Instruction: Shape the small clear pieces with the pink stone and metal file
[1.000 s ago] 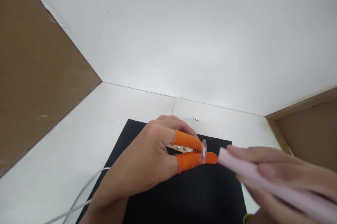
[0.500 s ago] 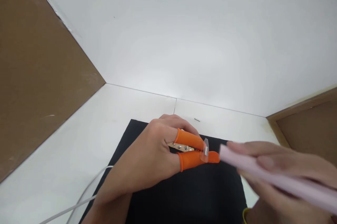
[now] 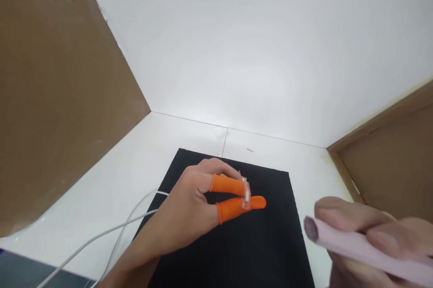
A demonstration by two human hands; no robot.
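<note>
My left hand (image 3: 194, 204) hovers over a black mat (image 3: 270, 243), with orange finger cots (image 3: 233, 210) on its thumb and forefinger. Those two fingers pinch a small clear plastic piece (image 3: 246, 197) bearing a whitish patch. Part of a tan object (image 3: 244, 179) shows behind the forefinger, mostly hidden by the hand. At the lower right, my right hand (image 3: 382, 234) is closed around a pale pink pen-like stick (image 3: 345, 240). The stick's dark end points left toward the clear piece, well apart from it. Its far end runs out of view.
A small metal pin (image 3: 250, 149) lies on the white surface beyond the mat. White cables (image 3: 111, 234) loop at the left under my forearm. Brown panels stand left (image 3: 67, 98) and right (image 3: 399, 152), with a white wall (image 3: 237, 53) behind.
My right hand has drawn the pink stick back to the right, away from the left fingers, and its dark end now shows. The view has shifted somewhat; the left hand keeps its pinch.
</note>
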